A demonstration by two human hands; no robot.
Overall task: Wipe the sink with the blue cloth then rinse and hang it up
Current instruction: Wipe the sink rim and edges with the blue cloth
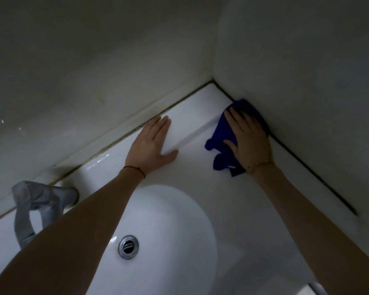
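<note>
The white ceramic sink (200,194), with its oval basin and broad flat ledge, fills the lower view and runs into a corner of pale plastered walls (94,60), a dark line of sealant tracing the joint. By the look of things the task is in its first stage — the wiping is under way on the back ledge, the basin itself shows no cloth on it, and the rinsing and hanging up both remain to be done. A grey metal tap (36,205) stands at the left rim, with no water visible from it, and a round chrome drain (128,246) sits at the bottom of the basin. The crumpled dark blue cloth (222,141) lies on the ledge in the right-hand corner, touching the side wall. The right hand (248,138) presses flat on it, fingers straight and slightly spread, the thumb out to the side — a push rather than a grasp. The left hand (152,143) rests palm down on the bare ledge beside the back wall, fingers extended and close together, holding nothing.
</note>
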